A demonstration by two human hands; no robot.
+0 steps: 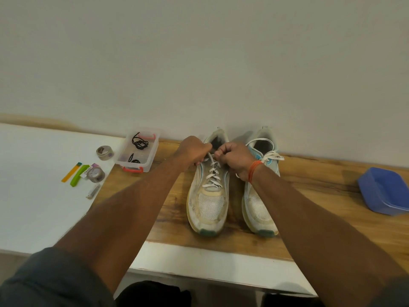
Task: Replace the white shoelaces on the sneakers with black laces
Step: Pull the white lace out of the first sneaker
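Your forearms reach in from the bottom edge, dark sleeves pushed up near the elbows. Your left hand (pixel 193 151) has its fingers curled tight, pinching the white lace (pixel 212 171) at the top eyelets of the left sneaker (pixel 209 191). Your right hand (pixel 233 157) is curled the same way, gripping the lace from the other side; an orange thread band (pixel 253 170) circles that wrist.

Both hands sit over the throat of the left sneaker, which stands toe toward you on the wooden tabletop (pixel 309 196). Just beside it stands the right sneaker (pixel 261 196), its white lace tied in a bow.

To the left, a clear plastic box (pixel 138 151) holds the black laces (pixel 139 141). Further left lie two tape rolls (pixel 96 172), a green tool (pixel 77 176) and an orange strip (pixel 70 172). Well to the right sits a blue tray (pixel 385 191).
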